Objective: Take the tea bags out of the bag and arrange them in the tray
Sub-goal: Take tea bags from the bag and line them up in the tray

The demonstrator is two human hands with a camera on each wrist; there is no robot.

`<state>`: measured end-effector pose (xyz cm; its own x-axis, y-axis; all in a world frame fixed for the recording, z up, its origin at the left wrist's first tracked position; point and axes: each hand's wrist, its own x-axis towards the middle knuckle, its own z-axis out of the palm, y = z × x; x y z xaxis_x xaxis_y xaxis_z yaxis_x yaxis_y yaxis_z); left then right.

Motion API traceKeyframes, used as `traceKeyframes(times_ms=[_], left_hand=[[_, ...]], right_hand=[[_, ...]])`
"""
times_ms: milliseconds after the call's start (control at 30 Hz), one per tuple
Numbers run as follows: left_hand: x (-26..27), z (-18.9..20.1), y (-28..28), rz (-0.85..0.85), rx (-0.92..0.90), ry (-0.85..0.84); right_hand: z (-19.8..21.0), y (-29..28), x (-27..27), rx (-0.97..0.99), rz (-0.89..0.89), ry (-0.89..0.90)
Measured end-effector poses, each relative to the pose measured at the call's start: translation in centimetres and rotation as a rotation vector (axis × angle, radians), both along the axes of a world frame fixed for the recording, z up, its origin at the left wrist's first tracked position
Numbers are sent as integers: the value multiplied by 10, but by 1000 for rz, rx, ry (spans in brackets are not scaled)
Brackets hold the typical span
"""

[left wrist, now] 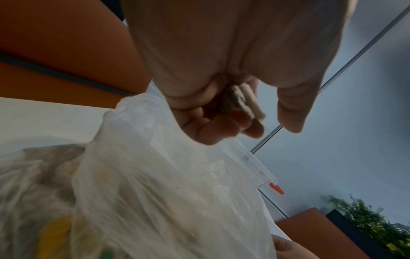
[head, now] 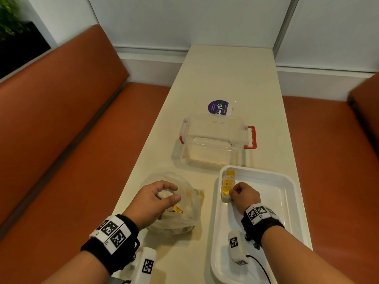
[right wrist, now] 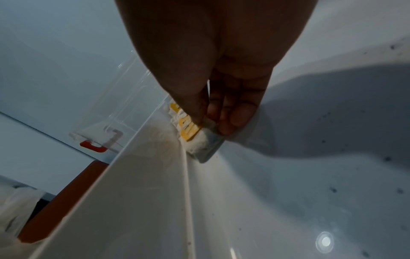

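Note:
A clear plastic bag (head: 184, 214) with several tea bags and yellow tags lies on the table's near left. My left hand (head: 162, 196) hovers over its mouth, fingers curled around pale tea bags (left wrist: 246, 101). The white tray (head: 272, 201) sits at the near right. A short row of tea bags with yellow tags (head: 227, 184) lines its far left wall. My right hand (head: 235, 194) is inside the tray, pinching the nearest tea bag (right wrist: 206, 140) of that row between thumb and fingers, against the tray wall.
A clear lidless box with red latches (head: 217, 138) stands behind the tray and bag, with a purple round sticker (head: 218, 107) beyond it. Orange bench seats (head: 61, 140) flank the narrow cream table (head: 225, 74). The tray's right part is bare.

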<state>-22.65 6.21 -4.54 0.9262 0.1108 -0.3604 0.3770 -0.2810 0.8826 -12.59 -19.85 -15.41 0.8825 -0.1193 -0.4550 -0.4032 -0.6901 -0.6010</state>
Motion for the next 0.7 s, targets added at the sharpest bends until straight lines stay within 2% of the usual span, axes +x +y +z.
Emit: traceKeyframes(times_ms=[67, 200, 300, 400, 500, 600, 700], left_hand=[[-1, 0, 0, 20, -57, 22], [-3, -2, 1, 156, -319, 65], [-4, -2, -4, 164, -371, 66], [-3, -1, -10, 117, -356, 47], [0, 4, -18, 48, -278, -6], [0, 11, -22, -52, -172, -74], [0, 11, -23, -113, -89, -115]], right_hand=[[3, -2, 0, -10, -10, -21], [26, -1, -6, 4, -5, -193], [63, 21, -17, 134, 135, -328], [104, 50, -30, 222, 384, -398], [124, 74, -39, 212, 590, -341], [127, 82, -41, 237, 621, -224], [131, 83, -42, 316, 597, -193]])
